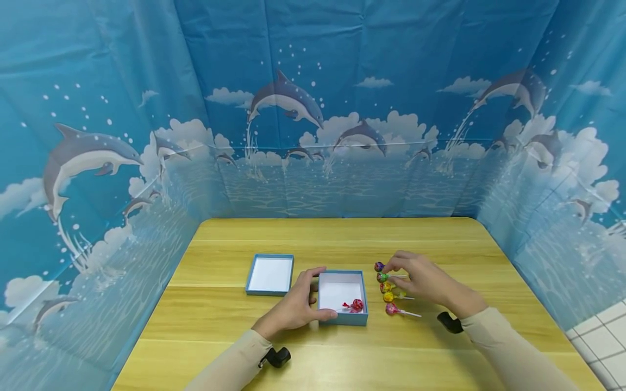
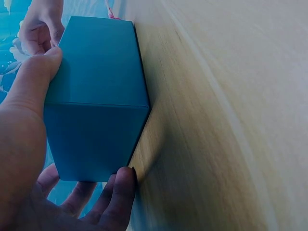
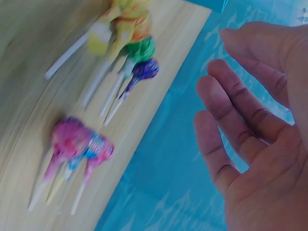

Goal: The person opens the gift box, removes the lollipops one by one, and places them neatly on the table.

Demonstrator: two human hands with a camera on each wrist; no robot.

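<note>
My left hand (image 1: 295, 307) grips the left side of a blue open box (image 1: 344, 320), thumb at the front and fingers toward the back. Inside the white interior lies a red-wrapped lollipop (image 1: 358, 305). My right hand (image 1: 423, 279) hovers over a row of lollipops, fingers loosely bent and holding nothing in the right wrist view. The row has a purple lollipop (image 1: 379, 266), a green lollipop (image 1: 382, 277), yellow and orange ones, and a pink lollipop (image 1: 391, 308) nearest me. The right hand overlaps some sticks.
A shallow blue lid (image 1: 270, 274) with a white inside lies left of the box. In the right wrist view, a cluster of pink and blue lollipops (image 3: 72, 139) lies apart from the row. Dolphin-print curtains (image 1: 313, 179) surround the yellow wooden table (image 1: 195, 336).
</note>
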